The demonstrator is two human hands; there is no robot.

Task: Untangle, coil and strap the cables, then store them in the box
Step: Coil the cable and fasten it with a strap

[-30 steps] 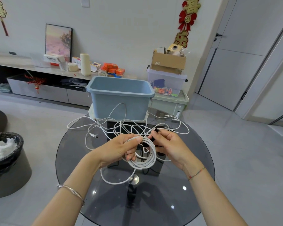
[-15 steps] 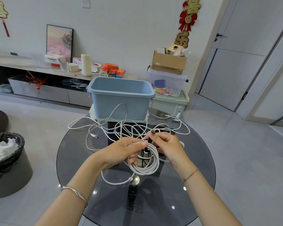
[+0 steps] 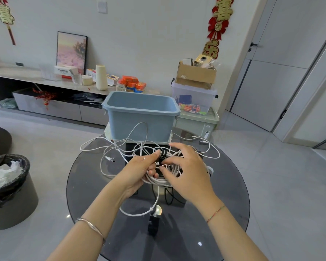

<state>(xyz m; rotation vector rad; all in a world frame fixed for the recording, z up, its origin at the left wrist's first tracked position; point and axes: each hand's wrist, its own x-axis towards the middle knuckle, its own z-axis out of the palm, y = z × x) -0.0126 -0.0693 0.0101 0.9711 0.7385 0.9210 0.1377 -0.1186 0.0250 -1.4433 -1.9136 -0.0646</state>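
Strapping step: my left hand [image 3: 139, 171] grips the coil [image 3: 158, 182]; my right hand [image 3: 188, 172] seems to pinch the strap [image 3: 162, 156] between them. Next I'd cinch it. The box [image 3: 139, 119] sits beyond the hands.

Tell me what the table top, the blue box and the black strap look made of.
Table top: likely tinted glass, glossy; its base shows through and lights reflect. Blue box: plastic, matte, with moulded rim. Black strap: probably fabric hook-and-loop, pale print on it; too small to confirm.
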